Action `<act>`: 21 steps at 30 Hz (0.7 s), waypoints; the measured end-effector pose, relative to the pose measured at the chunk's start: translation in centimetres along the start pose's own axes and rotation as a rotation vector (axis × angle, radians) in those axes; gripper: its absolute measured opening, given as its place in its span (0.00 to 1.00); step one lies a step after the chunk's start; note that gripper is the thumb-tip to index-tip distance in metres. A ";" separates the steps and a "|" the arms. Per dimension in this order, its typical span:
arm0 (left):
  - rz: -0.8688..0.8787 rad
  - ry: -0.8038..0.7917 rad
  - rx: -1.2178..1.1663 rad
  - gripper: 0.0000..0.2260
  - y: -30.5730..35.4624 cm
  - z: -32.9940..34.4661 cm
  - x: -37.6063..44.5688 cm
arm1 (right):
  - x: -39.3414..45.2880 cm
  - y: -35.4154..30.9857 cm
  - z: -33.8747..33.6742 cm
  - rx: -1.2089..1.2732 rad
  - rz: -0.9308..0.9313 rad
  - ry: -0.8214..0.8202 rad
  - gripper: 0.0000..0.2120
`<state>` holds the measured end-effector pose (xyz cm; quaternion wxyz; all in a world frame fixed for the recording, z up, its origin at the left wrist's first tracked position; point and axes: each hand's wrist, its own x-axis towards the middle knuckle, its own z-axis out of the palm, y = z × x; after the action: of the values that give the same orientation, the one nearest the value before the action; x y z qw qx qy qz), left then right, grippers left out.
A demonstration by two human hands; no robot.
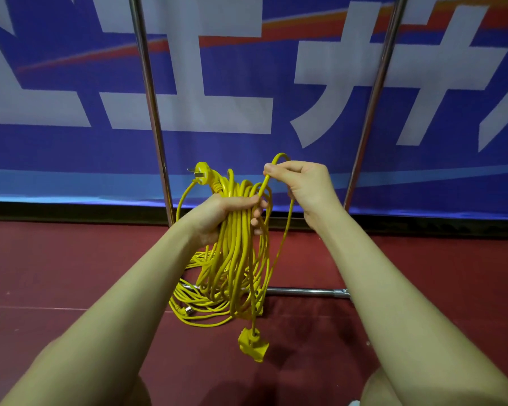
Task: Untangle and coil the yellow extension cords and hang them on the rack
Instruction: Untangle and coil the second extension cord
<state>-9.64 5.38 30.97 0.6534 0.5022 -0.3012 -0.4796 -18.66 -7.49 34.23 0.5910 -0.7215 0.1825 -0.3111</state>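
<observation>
A large blue banner (pixel 71 148) fills the back of the view, printed with big white characters and crossed near the top by an orange-red streak. A paler blue band runs along the banner's lower part, and a black strip (pixel 71 210) edges it just beneath. Below the banner lies a dark red floor (pixel 320 259), smooth and faintly glossy, with a thin pale line across it at the left. The light is even and soft.

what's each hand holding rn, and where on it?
Left hand grips the coiled yellow cord round the top of its loops. Right hand pinches one loose strand at its bend.
</observation>
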 end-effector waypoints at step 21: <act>0.391 0.285 -0.794 0.17 2.7 0.1 1.1 | -1.9 3.0 1.9 0.186 0.299 -0.650 0.28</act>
<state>-8.49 4.41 33.49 0.9082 0.2079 -0.0906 -0.3518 -18.48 -5.64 30.69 0.7200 -0.6914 0.0596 0.0091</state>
